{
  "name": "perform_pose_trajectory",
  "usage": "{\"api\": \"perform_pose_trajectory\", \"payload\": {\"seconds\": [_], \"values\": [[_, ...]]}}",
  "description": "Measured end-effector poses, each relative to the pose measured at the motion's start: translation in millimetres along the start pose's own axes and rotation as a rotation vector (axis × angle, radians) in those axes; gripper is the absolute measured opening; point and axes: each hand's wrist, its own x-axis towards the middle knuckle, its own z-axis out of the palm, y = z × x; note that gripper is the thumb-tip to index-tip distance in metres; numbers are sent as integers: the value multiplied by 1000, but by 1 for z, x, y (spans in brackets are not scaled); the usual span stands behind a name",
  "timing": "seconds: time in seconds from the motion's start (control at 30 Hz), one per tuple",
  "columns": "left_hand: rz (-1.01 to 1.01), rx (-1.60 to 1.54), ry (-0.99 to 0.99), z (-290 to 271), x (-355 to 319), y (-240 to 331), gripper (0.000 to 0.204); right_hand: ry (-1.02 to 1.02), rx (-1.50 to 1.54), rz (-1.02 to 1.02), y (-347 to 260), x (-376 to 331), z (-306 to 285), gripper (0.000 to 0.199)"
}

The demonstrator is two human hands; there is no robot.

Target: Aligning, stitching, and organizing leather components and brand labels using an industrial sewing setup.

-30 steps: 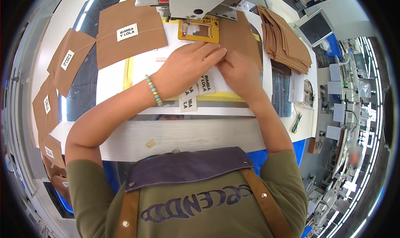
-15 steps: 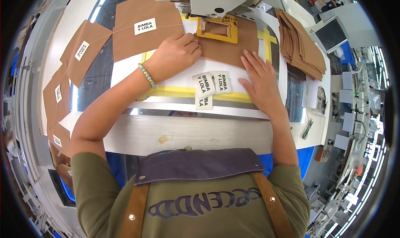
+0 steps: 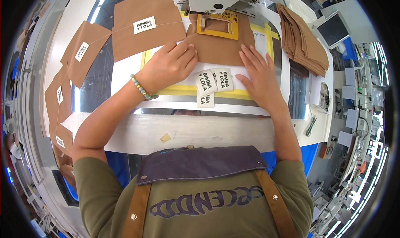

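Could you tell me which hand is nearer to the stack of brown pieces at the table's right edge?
Right. The right hand lies just left of the stack of brown pieces; the left hand is farther left.

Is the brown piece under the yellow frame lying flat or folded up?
Flat: the brown piece lies spread under the yellow frame, left hand and right hand pressing its lower edge.

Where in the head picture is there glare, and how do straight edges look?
Head view: bright glare streaks lie on the shiny metal table left of the left hand; the table's edges bend toward the rim; the brown piece under both hands is sharp and evenly lit.
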Motion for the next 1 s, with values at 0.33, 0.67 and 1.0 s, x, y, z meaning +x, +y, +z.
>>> {"api": "perform_pose_trajectory", "payload": {"seconds": [0.33, 0.67, 1.0], "values": [[-7, -122, 42, 16, 27, 10, 11, 105, -126, 80, -2, -20, 0, 53], [-85, -287, 39, 7, 16, 0, 21, 377, -161, -82, 19, 7, -1, 30], [-46, -335, -100, 22, 38, 13, 24, 431, -297, 61, 27, -7, -24, 27]]}}
